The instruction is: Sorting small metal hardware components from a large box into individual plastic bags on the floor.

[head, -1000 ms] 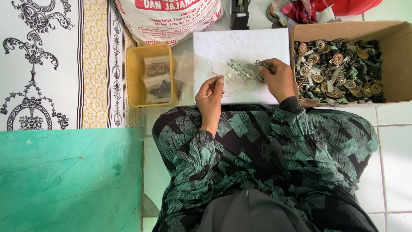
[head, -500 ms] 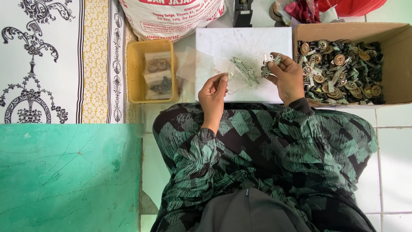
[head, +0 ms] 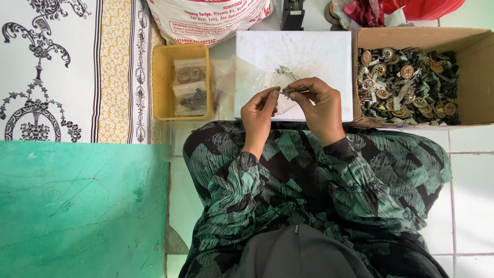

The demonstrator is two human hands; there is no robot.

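Head view: left hand [head: 261,109] and right hand [head: 320,105] meet over the white board [head: 319,54], both pinching a small metal part [head: 291,90] between fingertips. Cardboard box [head: 471,77] of parts lies right; yellow tray [head: 160,82] with bagged parts left.

Compared with 1 s earlier, the right hand [head: 321,110] has drawn back from the cardboard box [head: 478,77] toward the body and now meets the left hand [head: 260,116] over the near edge of the white board [head: 319,51]. A small metal part [head: 292,90] now sits pinched between the fingertips of both hands, lifted off the board. Fewer loose pieces remain on the board.
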